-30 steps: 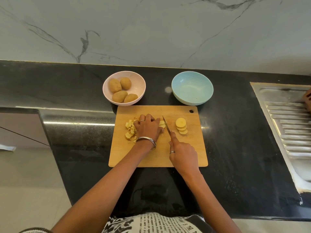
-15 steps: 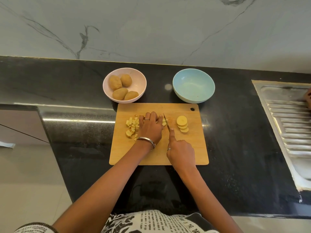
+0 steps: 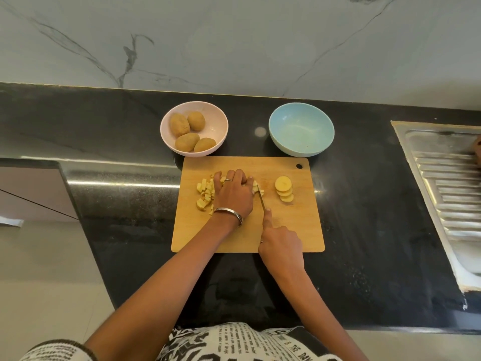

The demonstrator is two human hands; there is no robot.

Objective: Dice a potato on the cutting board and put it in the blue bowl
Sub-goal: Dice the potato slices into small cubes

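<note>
A wooden cutting board (image 3: 286,230) lies on the black counter. My left hand (image 3: 233,195) presses down on potato strips (image 3: 256,188) at the board's middle, mostly hiding them. My right hand (image 3: 279,242) grips a knife (image 3: 261,199), forefinger along the blade's back, with the blade right beside my left hand's fingers. A heap of potato dice (image 3: 204,195) lies left of my left hand. A stack of round potato slices (image 3: 284,189) sits to the right of the knife. The blue bowl (image 3: 301,129) stands empty behind the board's right half.
A pink bowl (image 3: 218,118) with several whole potatoes (image 3: 187,131) stands behind the board's left half. A steel sink drainboard (image 3: 447,183) lies at the far right. The counter's left end drops off to a lower floor area.
The view has shifted slightly. My left hand has slid a little along the strips and the knife stays against them; the dice pile and slice stack have not moved.
</note>
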